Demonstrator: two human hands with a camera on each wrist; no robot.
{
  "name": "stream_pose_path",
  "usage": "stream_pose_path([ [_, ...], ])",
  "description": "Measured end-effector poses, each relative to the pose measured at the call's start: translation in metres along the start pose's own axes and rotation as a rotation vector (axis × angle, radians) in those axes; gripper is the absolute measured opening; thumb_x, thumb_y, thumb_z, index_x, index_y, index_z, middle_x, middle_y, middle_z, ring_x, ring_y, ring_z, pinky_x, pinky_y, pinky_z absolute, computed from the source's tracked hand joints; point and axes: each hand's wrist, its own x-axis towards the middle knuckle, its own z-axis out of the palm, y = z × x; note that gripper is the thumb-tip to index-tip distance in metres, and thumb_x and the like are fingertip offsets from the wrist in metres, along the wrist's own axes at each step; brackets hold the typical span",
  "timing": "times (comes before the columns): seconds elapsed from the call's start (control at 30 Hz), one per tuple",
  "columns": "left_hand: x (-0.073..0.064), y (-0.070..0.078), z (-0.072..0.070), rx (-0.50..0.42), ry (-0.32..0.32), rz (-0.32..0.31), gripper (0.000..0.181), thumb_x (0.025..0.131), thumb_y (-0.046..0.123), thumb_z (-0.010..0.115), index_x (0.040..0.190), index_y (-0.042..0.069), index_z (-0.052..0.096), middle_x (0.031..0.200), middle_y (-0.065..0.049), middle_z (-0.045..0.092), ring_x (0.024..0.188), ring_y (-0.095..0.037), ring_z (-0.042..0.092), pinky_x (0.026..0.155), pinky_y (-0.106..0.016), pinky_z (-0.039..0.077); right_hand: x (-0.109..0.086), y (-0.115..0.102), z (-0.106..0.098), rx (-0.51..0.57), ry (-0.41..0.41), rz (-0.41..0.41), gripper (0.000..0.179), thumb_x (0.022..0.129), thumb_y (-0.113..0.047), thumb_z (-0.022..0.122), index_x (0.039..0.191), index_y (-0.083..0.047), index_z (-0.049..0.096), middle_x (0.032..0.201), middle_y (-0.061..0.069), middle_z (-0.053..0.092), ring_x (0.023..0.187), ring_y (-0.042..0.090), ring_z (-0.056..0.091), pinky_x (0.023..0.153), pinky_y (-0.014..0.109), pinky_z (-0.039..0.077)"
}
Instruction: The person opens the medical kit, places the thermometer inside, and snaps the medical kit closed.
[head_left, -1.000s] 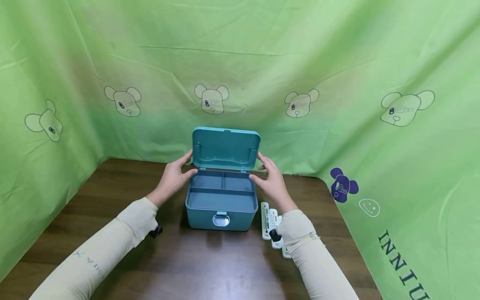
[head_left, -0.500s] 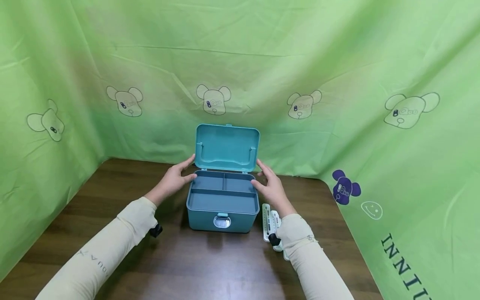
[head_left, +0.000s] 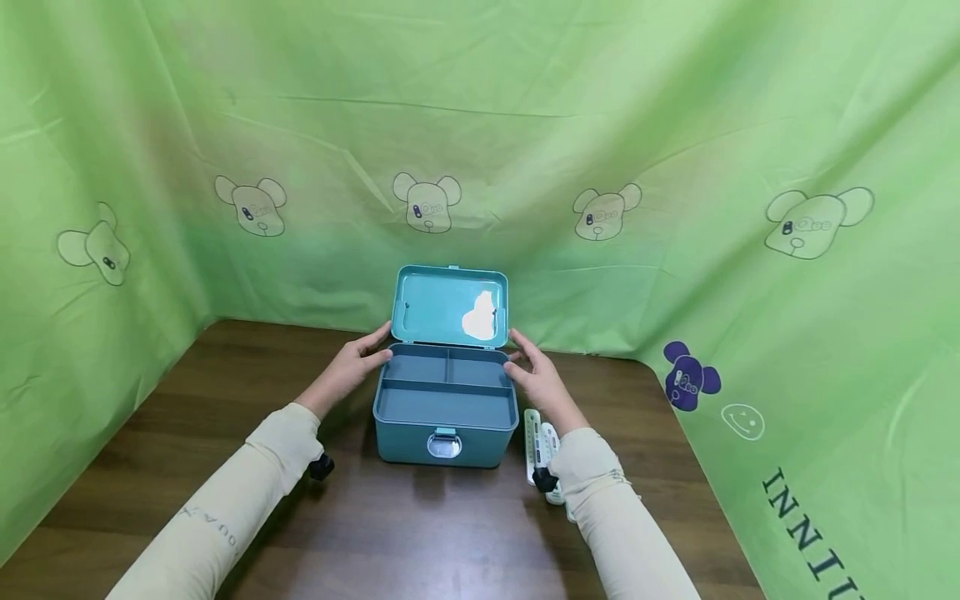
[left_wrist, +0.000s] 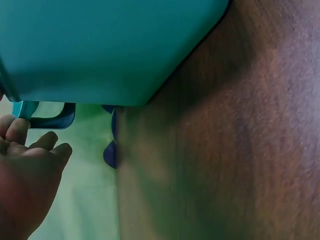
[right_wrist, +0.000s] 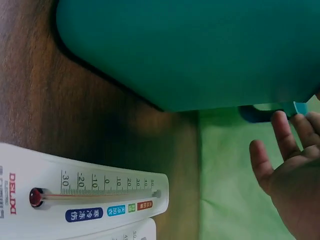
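The left hand [head_left: 349, 367] and right hand [head_left: 542, 377] stood on opposite sides of the box [head_left: 476, 450], fingers extended and loosely spread, neither curled round anything. Each thumb reached to the box's rear side rim, while the forefingers lay along the side edges of the raised lid [head_left: 431, 307]. In the wrist views the other fingers fanned out behind the box, and a dark teal handle [left_wrist: 62, 120] jutted out just beside the left fingertips.

The teal box stood upright near the back of the tabletop [head_left: 442, 537], its lid hinged open and leaning backward, with a bright white patch on its inner face. Inside sat a grey-blue tray [head_left: 446, 407] with one wide compartment in front and two smaller ones behind. A shiny latch [head_left: 444, 445] marked the front wall.

Just right of the box, partly under the right forearm, white thermometers [right_wrist: 100, 192] lay flat; the nearest to the box had a red bulb and a printed scale. Pale sleeves [head_left: 240, 492] covered both forearms, with a small black device at each wrist. Green cloth [head_left: 487, 100] printed with bear heads hung around the tabletop.
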Motion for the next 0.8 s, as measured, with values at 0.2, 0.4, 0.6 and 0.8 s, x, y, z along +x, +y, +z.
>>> stream_pose_path([
  [0.2,-0.002,-0.004,0.005,-0.036,-0.019,-0.059,0.063,0.108,0.035,0.054,0.163,0.022,0.026,0.170,-0.009,0.019,0.158,-0.036,0.012,0.125,-0.063,0.016,-0.015,-0.017,-0.001,0.004,-0.033,0.046,0.064,0.105,-0.010,0.054,0.163,-0.006,0.026,0.163,0.020,0.033,0.139,0.039,0.041,0.115,0.054,0.040],
  [0.4,-0.006,-0.005,0.005,-0.067,-0.034,-0.085,0.062,0.108,0.033,0.054,0.162,0.018,0.029,0.169,-0.011,0.022,0.157,-0.037,0.015,0.124,-0.062,0.018,-0.009,0.005,-0.002,0.028,-0.042,0.082,0.062,0.107,-0.019,0.055,0.163,-0.014,0.029,0.167,0.011,0.031,0.147,0.035,0.035,0.122,0.053,0.032],
  [0.6,-0.009,-0.004,0.005,-0.078,-0.022,-0.076,0.064,0.105,0.043,0.057,0.161,0.024,0.033,0.168,-0.007,0.026,0.157,-0.034,0.019,0.124,-0.062,0.020,-0.008,0.006,-0.002,0.001,-0.034,0.069,0.061,0.107,-0.021,0.055,0.162,-0.011,0.030,0.167,0.012,0.031,0.149,0.036,0.033,0.122,0.052,0.031],
  [0.8,-0.010,-0.002,0.006,-0.104,-0.005,-0.069,0.065,0.105,0.045,0.057,0.161,0.022,0.035,0.168,-0.008,0.028,0.155,-0.034,0.025,0.124,-0.060,0.024,-0.009,0.002,0.003,0.009,-0.019,0.074,0.057,0.109,-0.023,0.052,0.161,-0.011,0.033,0.166,0.013,0.033,0.151,0.034,0.032,0.123,0.052,0.031],
])
